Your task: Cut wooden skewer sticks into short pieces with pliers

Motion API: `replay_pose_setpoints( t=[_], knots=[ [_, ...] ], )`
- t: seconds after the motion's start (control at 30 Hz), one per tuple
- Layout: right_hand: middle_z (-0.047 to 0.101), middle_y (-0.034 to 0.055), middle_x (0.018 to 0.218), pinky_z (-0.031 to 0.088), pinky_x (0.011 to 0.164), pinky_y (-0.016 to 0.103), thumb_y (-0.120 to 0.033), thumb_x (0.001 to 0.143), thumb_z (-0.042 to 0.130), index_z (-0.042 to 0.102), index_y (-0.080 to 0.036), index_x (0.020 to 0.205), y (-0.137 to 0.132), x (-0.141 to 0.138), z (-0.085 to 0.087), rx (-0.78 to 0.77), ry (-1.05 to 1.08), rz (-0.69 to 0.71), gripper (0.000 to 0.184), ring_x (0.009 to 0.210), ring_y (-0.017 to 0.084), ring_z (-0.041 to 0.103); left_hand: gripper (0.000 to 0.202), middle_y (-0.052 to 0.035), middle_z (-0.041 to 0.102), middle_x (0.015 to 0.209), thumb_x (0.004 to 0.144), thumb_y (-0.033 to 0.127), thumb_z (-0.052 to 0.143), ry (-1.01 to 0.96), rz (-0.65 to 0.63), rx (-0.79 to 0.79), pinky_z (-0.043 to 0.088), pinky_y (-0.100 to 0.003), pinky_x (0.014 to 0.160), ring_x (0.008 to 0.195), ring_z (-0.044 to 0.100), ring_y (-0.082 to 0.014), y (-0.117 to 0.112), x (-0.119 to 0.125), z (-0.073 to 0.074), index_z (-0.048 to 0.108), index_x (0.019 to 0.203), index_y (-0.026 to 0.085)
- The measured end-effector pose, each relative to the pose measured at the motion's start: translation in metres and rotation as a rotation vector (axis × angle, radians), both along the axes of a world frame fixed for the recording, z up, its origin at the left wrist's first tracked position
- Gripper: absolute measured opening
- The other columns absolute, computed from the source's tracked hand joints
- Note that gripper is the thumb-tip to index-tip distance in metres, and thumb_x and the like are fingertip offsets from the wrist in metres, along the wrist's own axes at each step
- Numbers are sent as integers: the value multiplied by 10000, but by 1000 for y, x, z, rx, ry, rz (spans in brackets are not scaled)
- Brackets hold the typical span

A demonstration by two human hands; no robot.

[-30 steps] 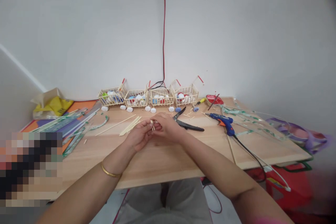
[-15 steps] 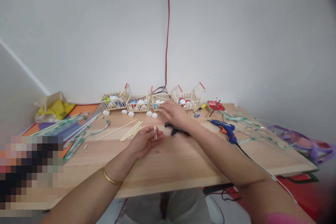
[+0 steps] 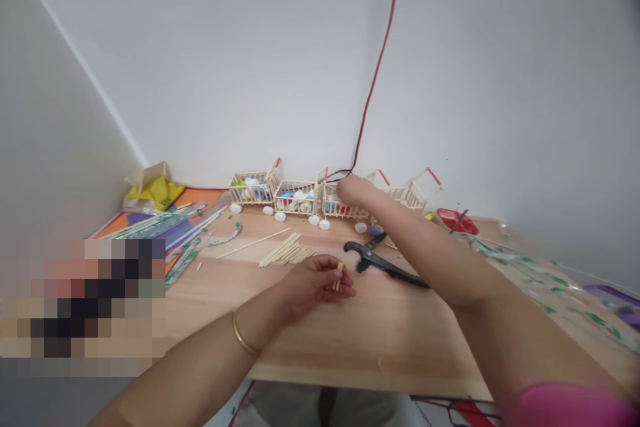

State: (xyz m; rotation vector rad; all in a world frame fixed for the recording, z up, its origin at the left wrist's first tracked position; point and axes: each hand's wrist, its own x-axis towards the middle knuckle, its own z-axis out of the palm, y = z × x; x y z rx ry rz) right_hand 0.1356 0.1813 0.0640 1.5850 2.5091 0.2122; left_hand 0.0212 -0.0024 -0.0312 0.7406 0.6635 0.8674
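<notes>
My left hand (image 3: 313, 285) rests on the wooden table (image 3: 350, 347), fingers pinched on two short wooden sticks (image 3: 339, 275) held upright. My right hand (image 3: 354, 191) is stretched to the back of the table, at the row of small stick-built carts (image 3: 295, 197) filled with coloured bottle caps. It touches the third cart (image 3: 335, 205); its fingers are too small and hidden to read. Black cutters (image 3: 383, 261) lie between the two hands.
A loose bundle of long sticks (image 3: 286, 253) lies left of the cutters. Coloured sheets and green-printed wrappers (image 3: 165, 230) cover the left side, a yellow bag (image 3: 155, 192) in the corner. A red dish (image 3: 456, 221) and clear plastic (image 3: 540, 280) sit right. A red cable (image 3: 380, 60) hangs down the wall.
My right hand left the left hand and reached to the carts at the back. The left hand kept the short sticks. The view swung left.
</notes>
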Motion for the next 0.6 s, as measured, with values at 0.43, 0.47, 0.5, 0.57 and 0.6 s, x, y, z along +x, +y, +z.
replay_pose_setpoints(
  t=[0.43, 0.47, 0.5, 0.57, 0.6],
  knots=[
    [566, 114, 1128, 486, 823, 371, -303, 892, 499, 554, -128, 1117, 0, -5, -1, -75, -76, -74, 290, 974, 199, 574, 279, -46, 635, 771, 643, 288, 747, 31, 42, 12, 488, -273, 636, 687, 658, -169, 0, 1, 3, 564, 779, 127],
    [552, 99, 1140, 491, 820, 381, -312, 885, 514, 534, -136, 1136, 1, -5, 1, -84, -83, -78, 307, 970, 190, 570, 285, -46, 636, 768, 640, 288, 750, 25, 48, 14, 489, -275, 647, 685, 659, -168, 1, 1, 3, 565, 782, 124],
    [544, 92, 1148, 493, 818, 387, -315, 881, 521, 522, -141, 1148, 1, -5, 2, -91, -90, -78, 318, 969, 186, 568, 288, -46, 636, 766, 638, 287, 753, 21, 51, 17, 489, -276, 657, 684, 660, -167, 1, 1, 3, 565, 782, 122],
    [546, 95, 1148, 492, 820, 383, -311, 884, 516, 527, -142, 1145, 0, -5, 5, -99, -100, -72, 311, 971, 188, 568, 288, -45, 636, 762, 637, 285, 754, 22, 57, 19, 488, -272, 665, 681, 659, -163, 1, 1, 3, 566, 778, 118],
    [546, 96, 1150, 491, 822, 381, -311, 886, 513, 530, -143, 1141, -1, -6, 6, -101, -104, -66, 306, 971, 187, 568, 289, -46, 636, 764, 638, 287, 754, 23, 57, 15, 487, -269, 655, 681, 659, -163, 1, 1, 3, 566, 779, 120]
  ],
)
